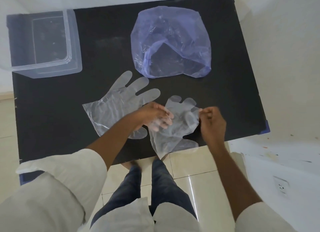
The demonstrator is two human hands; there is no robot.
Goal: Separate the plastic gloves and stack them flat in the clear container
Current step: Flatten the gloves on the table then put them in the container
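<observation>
Glove point(174, 128) between both hands' fingers point(201, 110).

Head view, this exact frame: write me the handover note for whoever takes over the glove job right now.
Left hand: fingers spread against the held clear glove, working its layers; grip unclear.
Right hand: fingers pinched on that glove's edge near its finger end.
Held glove: lifted above the near edge of the black table, cuff hanging past it.
Second clear glove: flat on the table, left of the hands, separated.
Clear container: far left corner; no gloves visible inside.
Blue plastic bag: far centre, crumpled; contents cannot be told.
Done: one glove laid out.
Left: finish the held glove, stack both flat in the container.
</observation>
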